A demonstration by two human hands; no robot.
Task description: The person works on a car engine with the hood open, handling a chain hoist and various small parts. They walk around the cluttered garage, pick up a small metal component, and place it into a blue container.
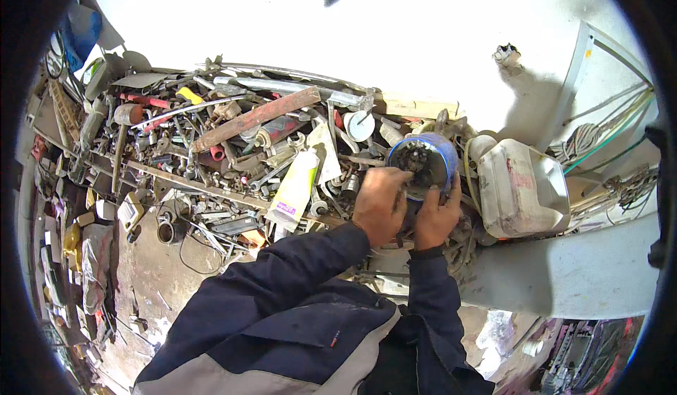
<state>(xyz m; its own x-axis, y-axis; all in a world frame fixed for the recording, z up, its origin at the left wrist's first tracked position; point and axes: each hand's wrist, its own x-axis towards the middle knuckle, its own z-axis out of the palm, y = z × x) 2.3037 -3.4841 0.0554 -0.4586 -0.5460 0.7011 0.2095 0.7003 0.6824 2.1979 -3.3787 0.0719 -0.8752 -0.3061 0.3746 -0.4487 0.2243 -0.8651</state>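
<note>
A round blue-rimmed tub [448, 154] stands at the right end of the cluttered bench, with a dark clump of small metal parts [412, 158] inside. My right hand [436, 219] grips its near side, thumb and fingers at the rim. My left hand [381, 204] is closed at the tub's near left edge, its fingertips curled toward the parts. Whatever it may pinch is hidden by the fingers. Left of this hand, a yellow-green and white carton [296, 187] lies tilted on the tools.
A dirty white plastic canister [518, 190] stands right of the tub. Wrenches, sockets and a rusty flat bar [257, 118] are heaped to the left. A hammer [127, 116] lies at far left. A grey panel [564, 268] sits at lower right, below a frame with hanging cables [599, 137].
</note>
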